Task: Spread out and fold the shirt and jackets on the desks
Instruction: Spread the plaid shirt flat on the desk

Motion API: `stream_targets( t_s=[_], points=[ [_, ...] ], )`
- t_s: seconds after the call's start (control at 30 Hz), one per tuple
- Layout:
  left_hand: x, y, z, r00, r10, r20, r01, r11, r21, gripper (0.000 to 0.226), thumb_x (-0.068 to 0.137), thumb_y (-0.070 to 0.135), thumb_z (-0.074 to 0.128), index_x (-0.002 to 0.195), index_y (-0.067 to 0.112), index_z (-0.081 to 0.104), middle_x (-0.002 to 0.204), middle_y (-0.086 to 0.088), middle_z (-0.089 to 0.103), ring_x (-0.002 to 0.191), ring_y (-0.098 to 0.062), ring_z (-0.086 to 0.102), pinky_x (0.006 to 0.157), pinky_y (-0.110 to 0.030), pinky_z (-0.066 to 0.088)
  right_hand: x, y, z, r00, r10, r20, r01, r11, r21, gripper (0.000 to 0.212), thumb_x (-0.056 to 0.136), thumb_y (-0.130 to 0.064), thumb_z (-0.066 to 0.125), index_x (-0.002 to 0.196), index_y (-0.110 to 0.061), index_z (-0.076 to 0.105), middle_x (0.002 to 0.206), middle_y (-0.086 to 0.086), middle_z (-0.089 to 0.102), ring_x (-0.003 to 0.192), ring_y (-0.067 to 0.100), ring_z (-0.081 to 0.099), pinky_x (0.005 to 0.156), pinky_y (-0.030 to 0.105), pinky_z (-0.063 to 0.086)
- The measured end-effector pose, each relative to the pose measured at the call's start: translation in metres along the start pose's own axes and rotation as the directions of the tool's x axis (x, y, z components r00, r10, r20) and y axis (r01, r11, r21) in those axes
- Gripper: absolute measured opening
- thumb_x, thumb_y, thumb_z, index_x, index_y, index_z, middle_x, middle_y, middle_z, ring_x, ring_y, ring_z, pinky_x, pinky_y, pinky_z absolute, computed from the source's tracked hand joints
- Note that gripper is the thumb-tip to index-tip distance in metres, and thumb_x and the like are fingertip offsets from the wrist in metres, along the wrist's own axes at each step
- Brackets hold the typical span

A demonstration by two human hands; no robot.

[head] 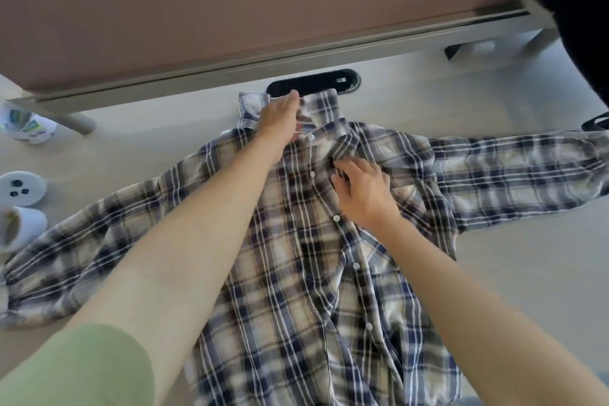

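A blue, white and beige plaid shirt lies front up on the pale desk, sleeves stretched out to the left and right and the button placket running down the middle. My left hand reaches to the collar at the far end and grips its fabric. My right hand lies on the chest just right of the placket, its fingertips curled into the fabric near the collar. The shirt's hem runs out of view at the bottom.
A brown partition panel stands along the desk's far edge, with a black oval cable slot just behind the collar. White cups stand at the left edge. A dark garment hangs at the top right.
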State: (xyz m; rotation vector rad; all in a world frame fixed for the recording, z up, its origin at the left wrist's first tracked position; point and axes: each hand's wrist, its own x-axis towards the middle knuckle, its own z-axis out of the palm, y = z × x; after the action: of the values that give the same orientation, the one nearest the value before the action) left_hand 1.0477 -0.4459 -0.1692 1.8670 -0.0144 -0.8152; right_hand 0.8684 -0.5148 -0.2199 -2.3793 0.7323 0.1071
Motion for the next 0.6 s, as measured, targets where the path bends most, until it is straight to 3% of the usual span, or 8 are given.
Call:
stream_targets(
  t_s=[0.03,0.1,0.2,0.27,0.33,0.4,0.5,0.6],
  points=[
    [-0.001,-0.012,0.001,1.000,-0.002,-0.004,0.003,0.995,0.098,0.030,0.099,0.057,0.045,0.089,0.033,0.060,0.110,-0.005,0.068,0.104,-0.032,0.067,0.091,-0.048,0.056,-0.004,0.004,0.004,0.999,0.032,0.018,-0.031,0.999,-0.033,0.040,0.102,-0.036,0.046,0.136,-0.018,0.057,0.140,0.005,0.054,0.130,0.033,0.045,0.110,0.055,0.034],
    [-0.009,-0.031,0.008,0.997,-0.060,0.043,0.055,0.992,0.115,0.039,0.084,0.068,0.057,0.077,0.031,0.059,0.099,-0.007,0.071,0.100,-0.034,0.069,0.094,-0.052,0.054,-0.007,0.006,0.008,0.999,0.043,0.027,-0.042,0.999,-0.030,0.041,0.103,-0.036,0.047,0.138,-0.017,0.055,0.140,0.007,0.053,0.130,0.035,0.043,0.109,0.054,0.033],
    [-0.018,-0.046,0.020,0.991,-0.094,0.094,0.076,0.982,0.172,0.023,0.086,0.047,0.071,0.081,0.028,0.060,0.082,0.005,0.068,0.079,-0.017,0.067,0.077,-0.035,0.058,-0.006,0.004,0.012,0.993,-0.081,0.090,0.086,0.995,-0.057,0.035,0.104,-0.028,0.046,0.136,-0.019,0.057,0.141,0.001,0.055,0.131,0.032,0.044,0.104,0.052,0.037],
    [-0.021,-0.049,0.029,0.997,-0.036,0.062,0.018,0.964,0.265,0.020,0.088,0.038,0.072,0.094,0.025,0.057,0.086,0.008,0.064,0.077,-0.010,0.062,0.066,-0.027,0.051,-0.007,0.002,0.015,0.983,-0.137,0.125,0.143,0.989,-0.044,0.035,0.104,-0.022,0.044,0.136,-0.020,0.058,0.143,-0.002,0.055,0.132,0.030,0.045,0.104,0.052,0.037],
    [-0.023,-0.051,0.034,0.999,0.010,0.031,-0.020,0.946,0.323,0.030,0.094,0.032,0.065,0.119,0.021,0.052,0.102,0.007,0.060,0.084,-0.011,0.061,0.064,-0.023,0.045,-0.012,0.004,0.016,0.987,-0.143,0.067,0.141,0.990,0.026,0.036,0.103,-0.019,0.042,0.133,-0.020,0.061,0.143,-0.001,0.055,0.132,0.030,0.047,0.105,0.054,0.038],
    [-0.020,-0.046,0.033,0.996,0.087,-0.005,-0.081,0.946,0.314,0.035,0.102,0.024,0.052,0.135,0.019,0.042,0.116,0.008,0.050,0.080,-0.010,0.060,0.052,-0.020,0.047,-0.019,0.011,0.015,0.995,-0.101,-0.018,0.102,0.993,0.062,0.037,0.102,-0.024,0.039,0.131,-0.019,0.061,0.144,0.001,0.054,0.133,0.030,0.048,0.107,0.056,0.038],
    [-0.004,-0.027,0.020,0.963,0.248,-0.105,-0.204,0.926,0.319,0.032,0.103,0.010,0.044,0.133,0.019,0.039,0.120,0.002,0.051,0.073,-0.010,0.058,0.051,-0.019,0.045,-0.033,0.025,0.011,1.000,-0.016,-0.006,0.016,1.000,-0.021,0.048,0.104,-0.041,0.033,0.144,-0.021,0.049,0.156,0.003,0.041,0.143,0.029,0.036,0.116,0.056,0.028],
    [0.019,-0.008,0.004,0.931,0.306,-0.198,-0.219,0.904,0.368,0.025,0.101,0.008,0.042,0.124,0.016,0.042,0.105,-0.003,0.054,0.065,-0.008,0.050,0.048,-0.018,0.035,-0.043,0.038,0.010,0.999,-0.026,0.042,0.032,0.988,-0.153,0.058,0.102,-0.056,0.021,0.154,-0.031,0.032,0.164,0.002,0.023,0.152,0.026,0.016,0.120,0.051,0.015]
  ],
)
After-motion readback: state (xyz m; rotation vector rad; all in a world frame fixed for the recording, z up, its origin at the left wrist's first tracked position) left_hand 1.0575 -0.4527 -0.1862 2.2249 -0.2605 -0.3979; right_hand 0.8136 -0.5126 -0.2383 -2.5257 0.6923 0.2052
